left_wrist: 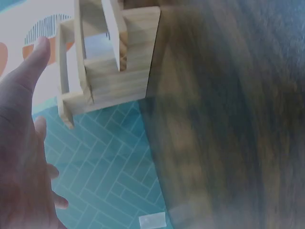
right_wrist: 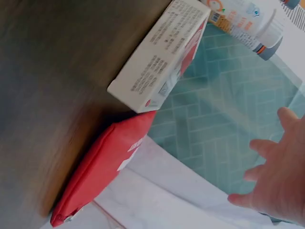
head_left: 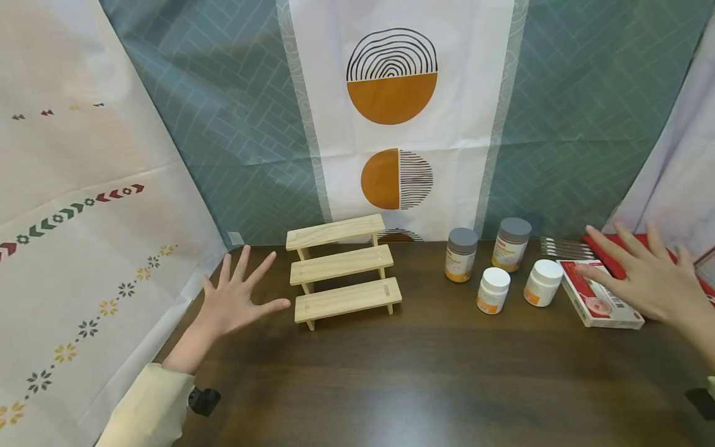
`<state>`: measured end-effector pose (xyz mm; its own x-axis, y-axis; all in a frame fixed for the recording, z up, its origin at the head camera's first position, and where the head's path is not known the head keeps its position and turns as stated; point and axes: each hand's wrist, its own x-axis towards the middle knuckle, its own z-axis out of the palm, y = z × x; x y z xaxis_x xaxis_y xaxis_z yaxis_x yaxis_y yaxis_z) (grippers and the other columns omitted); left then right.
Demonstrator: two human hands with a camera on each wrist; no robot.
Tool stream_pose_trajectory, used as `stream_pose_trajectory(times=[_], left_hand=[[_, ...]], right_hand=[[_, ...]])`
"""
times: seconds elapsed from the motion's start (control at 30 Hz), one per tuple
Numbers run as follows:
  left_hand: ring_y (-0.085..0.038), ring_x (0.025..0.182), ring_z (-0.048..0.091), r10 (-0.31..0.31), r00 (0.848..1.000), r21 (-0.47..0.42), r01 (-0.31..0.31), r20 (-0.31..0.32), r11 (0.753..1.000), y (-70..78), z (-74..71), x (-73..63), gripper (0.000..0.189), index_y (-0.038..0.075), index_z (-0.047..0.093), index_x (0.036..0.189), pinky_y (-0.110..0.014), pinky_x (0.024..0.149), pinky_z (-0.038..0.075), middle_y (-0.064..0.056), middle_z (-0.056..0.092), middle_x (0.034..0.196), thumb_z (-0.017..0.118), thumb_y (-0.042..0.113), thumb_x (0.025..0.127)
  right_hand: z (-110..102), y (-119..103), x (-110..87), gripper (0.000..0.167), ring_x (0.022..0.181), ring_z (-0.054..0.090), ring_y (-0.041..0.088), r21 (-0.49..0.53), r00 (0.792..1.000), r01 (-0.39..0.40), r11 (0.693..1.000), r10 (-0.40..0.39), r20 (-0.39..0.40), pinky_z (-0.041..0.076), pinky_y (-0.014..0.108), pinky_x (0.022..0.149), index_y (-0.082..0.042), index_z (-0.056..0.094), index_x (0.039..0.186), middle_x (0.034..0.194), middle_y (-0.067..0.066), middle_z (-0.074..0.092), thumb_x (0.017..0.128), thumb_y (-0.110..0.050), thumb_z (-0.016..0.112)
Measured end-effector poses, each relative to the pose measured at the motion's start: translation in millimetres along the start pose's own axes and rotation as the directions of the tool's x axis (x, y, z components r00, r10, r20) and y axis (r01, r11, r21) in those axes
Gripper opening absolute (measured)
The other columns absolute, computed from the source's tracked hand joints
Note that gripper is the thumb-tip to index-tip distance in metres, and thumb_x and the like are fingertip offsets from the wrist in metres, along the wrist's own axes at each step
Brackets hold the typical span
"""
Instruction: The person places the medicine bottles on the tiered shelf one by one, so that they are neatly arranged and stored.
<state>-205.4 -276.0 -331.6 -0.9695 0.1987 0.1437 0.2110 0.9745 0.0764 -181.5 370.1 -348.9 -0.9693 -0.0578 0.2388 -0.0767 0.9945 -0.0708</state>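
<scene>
My left hand hovers with spread fingers just left of a three-tier wooden step rack, holding nothing. In the left wrist view the rack appears from its side, apart from the thumb. On the right, my right hand, fingers also spread, is above a white and red box and a red pouch, partly hiding both. The right wrist view shows the box and the pouch away from the fingers.
Two grey-lidded jars, one left and one right, stand behind two smaller white-lidded bottles. A pack of thin sticks lies near the back edge. Patterned cloth hangs behind the dark wooden table.
</scene>
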Motion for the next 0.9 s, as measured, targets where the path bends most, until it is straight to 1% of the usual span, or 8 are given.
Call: stream_pose_trajectory(times=[0.17, 0.23, 0.33, 0.4, 0.53, 0.63, 0.77, 0.9], left_hand=[[-0.056, 0.146, 0.005, 0.019, 1.0, -0.089, -0.019, -0.002, 0.996, 6.5, 5.6, 0.2, 0.093, 0.041, 0.01, 0.156, -0.085, 0.098, 0.005, -0.016, 0.0, 0.165, 0.059, 0.071, 0.082], [-0.054, 0.146, 0.005, 0.029, 0.999, -0.143, -0.031, -0.015, 0.989, 10.4, 6.3, 0.2, 0.093, 0.042, 0.009, 0.156, -0.084, 0.099, 0.004, -0.014, -0.001, 0.165, 0.061, 0.067, 0.083], [-0.051, 0.148, 0.006, 0.042, 0.999, -0.202, -0.047, -0.028, 0.978, 17.3, 7.4, 0.0, 0.092, 0.042, 0.01, 0.156, -0.083, 0.1, 0.004, -0.011, 0.0, 0.165, 0.062, 0.065, 0.083], [-0.05, 0.148, 0.006, 0.052, 0.998, -0.236, -0.056, -0.023, 0.97, 22.8, 8.9, -0.5, 0.092, 0.041, 0.01, 0.156, -0.082, 0.101, 0.004, -0.011, 0.001, 0.165, 0.063, 0.064, 0.084], [-0.049, 0.148, 0.01, 0.082, 0.997, -0.275, -0.082, -0.01, 0.958, 32.3, 15.1, -2.0, 0.091, 0.038, 0.014, 0.156, -0.08, 0.103, 0.005, -0.015, 0.006, 0.165, 0.064, 0.061, 0.084], [-0.048, 0.148, 0.013, 0.101, 0.995, -0.289, -0.098, -0.003, 0.952, 36.9, 22.4, -1.1, 0.089, 0.032, 0.022, 0.156, -0.08, 0.104, 0.006, -0.017, 0.01, 0.164, 0.065, 0.06, 0.084], [-0.046, 0.147, 0.019, 0.098, 0.995, -0.316, -0.091, 0.005, 0.945, 37.8, 34.1, 1.1, 0.086, 0.023, 0.034, 0.152, -0.08, 0.104, 0.008, -0.019, 0.012, 0.163, 0.068, 0.058, 0.081], [-0.047, 0.143, 0.03, 0.09, 0.996, -0.352, -0.082, 0.004, 0.932, 36.3, 43.5, 3.1, 0.088, 0.02, 0.036, 0.151, -0.081, 0.103, 0.011, -0.02, 0.012, 0.163, 0.071, 0.057, 0.079]], right_hand=[[1.1, -7.8, 1.6, 0.086, 0.146, -0.002, 0.051, 0.022, 1.0, 0.021, 1.0, -0.021, -0.003, 0.009, 0.075, 0.098, -0.03, 0.007, 0.158, 0.158, 0.026, 0.018, 0.092, -0.062, 0.051], [3.1, -11.6, 2.3, 0.085, 0.147, -0.004, 0.051, 0.052, 1.0, 0.018, 0.998, -0.018, -0.003, 0.008, 0.075, 0.101, -0.028, 0.01, 0.158, 0.157, 0.028, 0.021, 0.092, -0.062, 0.051], [6.7, -15.8, 2.3, 0.085, 0.147, 0.002, 0.05, 0.086, 1.0, 0.018, 0.996, -0.016, -0.023, 0.013, 0.074, 0.1, -0.023, 0.016, 0.158, 0.153, 0.029, 0.029, 0.091, -0.061, 0.053], [9.0, -18.2, 1.8, 0.086, 0.146, 0.007, 0.052, 0.097, 1.0, 0.015, 0.995, -0.013, -0.026, 0.017, 0.073, 0.099, -0.021, 0.017, 0.158, 0.151, 0.031, 0.032, 0.091, -0.061, 0.054], [12.1, -25.1, 3.3, 0.087, 0.14, 0.021, 0.056, 0.12, 0.999, 0.023, 0.993, -0.019, -0.033, 0.02, 0.075, 0.097, -0.017, 0.023, 0.156, 0.146, 0.032, 0.039, 0.089, -0.059, 0.058], [12.8, -30.5, 4.7, 0.09, 0.131, 0.034, 0.056, 0.145, 0.999, 0.024, 0.989, -0.02, -0.03, 0.026, 0.076, 0.096, -0.015, 0.025, 0.156, 0.142, 0.033, 0.043, 0.086, -0.058, 0.062], [12.4, -35.2, 9.1, 0.092, 0.124, 0.041, 0.054, 0.195, 0.999, 0.014, 0.981, -0.02, 0.028, 0.037, 0.074, 0.089, -0.008, 0.027, 0.154, 0.141, 0.035, 0.042, 0.086, -0.058, 0.064], [12.6, -37.9, 12.2, 0.086, 0.124, 0.039, 0.051, 0.272, 0.997, 0.014, 0.962, -0.034, 0.07, 0.04, 0.073, 0.087, -0.001, 0.037, 0.147, 0.141, 0.035, 0.041, 0.086, -0.053, 0.067]])
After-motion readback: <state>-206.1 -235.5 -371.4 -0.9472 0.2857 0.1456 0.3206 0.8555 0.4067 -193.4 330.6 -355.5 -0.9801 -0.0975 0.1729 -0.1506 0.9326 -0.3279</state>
